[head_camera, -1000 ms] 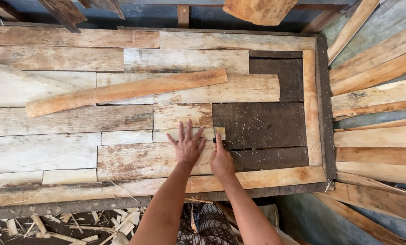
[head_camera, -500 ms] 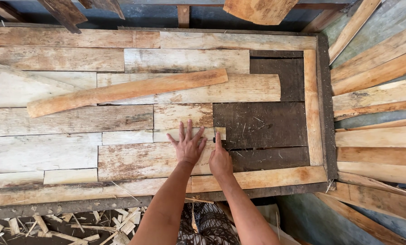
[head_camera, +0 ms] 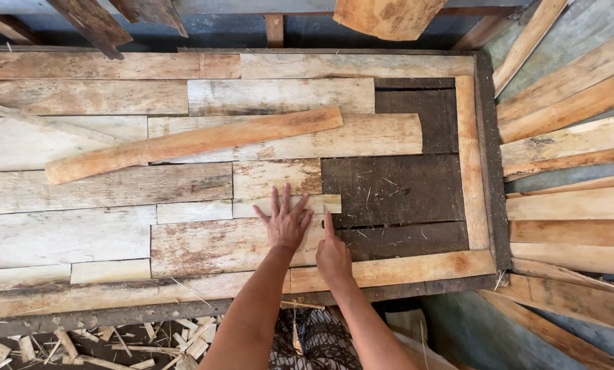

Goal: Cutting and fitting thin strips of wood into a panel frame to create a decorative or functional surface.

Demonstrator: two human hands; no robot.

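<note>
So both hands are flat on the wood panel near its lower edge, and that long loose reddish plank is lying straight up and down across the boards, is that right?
Not quite. The head view shows the long reddish plank lying slantwise, nearly crosswise, its right end higher, not straight up and down. The left hand does press flat on the pale boards of the wood panel near its lower edge. The right hand rests beside it, forefinger extended.
</note>
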